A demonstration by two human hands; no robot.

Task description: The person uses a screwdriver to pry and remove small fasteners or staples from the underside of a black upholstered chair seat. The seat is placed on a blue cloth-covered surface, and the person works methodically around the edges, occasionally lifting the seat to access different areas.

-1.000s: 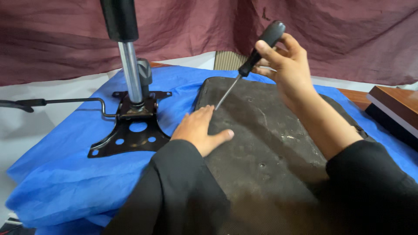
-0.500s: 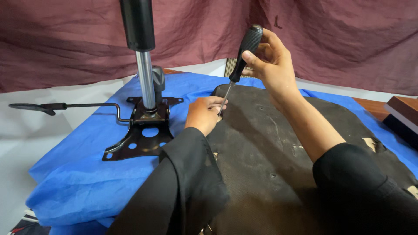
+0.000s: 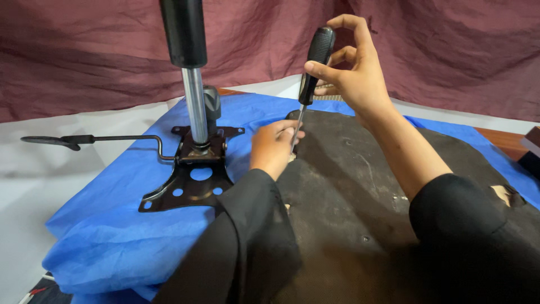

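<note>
Screwdriver point(image 3: 311, 73) now upright, black-handled.

The screwdriver point(image 3: 313, 65) has a black handle and a silver shaft; the seat base point(image 3: 360, 208) is dark charcoal, mottled with pale specks; the cloth point(image 3: 112, 225) is bright blue; the bracket point(image 3: 191, 183) is black; its column point(image 3: 196, 110) is chrome; the backdrop point(image 3: 84, 56) is maroon.

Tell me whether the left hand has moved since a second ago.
Yes. The left hand went from flat on the board up to the screwdriver tip.
</note>
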